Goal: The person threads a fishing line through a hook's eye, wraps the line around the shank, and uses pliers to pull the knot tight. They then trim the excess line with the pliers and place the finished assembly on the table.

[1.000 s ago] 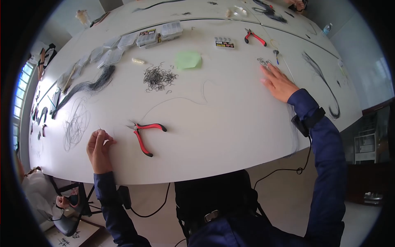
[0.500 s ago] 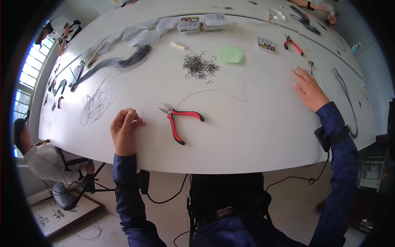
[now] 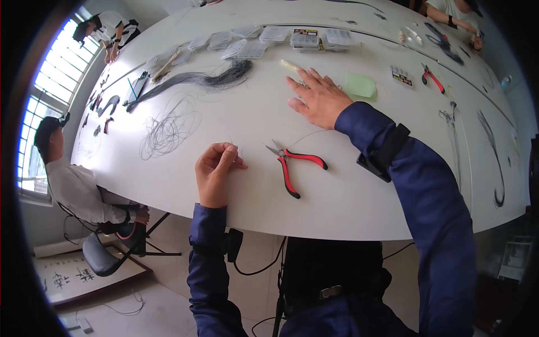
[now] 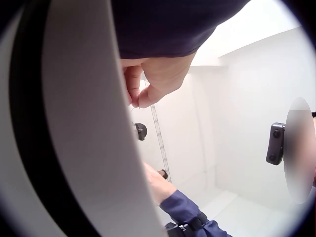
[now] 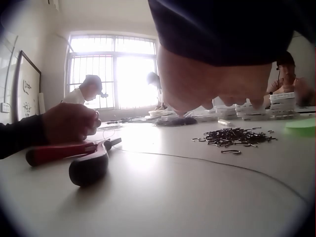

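My left hand (image 3: 213,174) is over the table left of the pliers, thumb and forefinger pinching a thin line (image 5: 109,133); whether a hook is between the fingertips, I cannot tell. Fingers spread, my right hand (image 3: 321,100) hovers over the pile of dark fish hooks (image 5: 234,137), which it mostly hides in the head view. In the right wrist view the hooks lie loose on the table, beyond the fingers. Red-handled pliers (image 3: 291,168) lie with their handles spread between the two hands. A single strand of line (image 5: 197,159) runs from near the pliers across the tabletop.
A loose coil of line (image 3: 168,130) and a dark bundle of strands (image 3: 202,78) lie to the left. Clear plastic boxes (image 3: 275,35) line the back. A green paper (image 3: 360,86), a hook pack (image 3: 401,77) and second pliers (image 3: 433,78) are at right. Other people (image 3: 78,180) sit around.
My right hand has moved left from the table's right side to the hook pile. The head view has turned left. The left hand keeps its pinch near the pliers.
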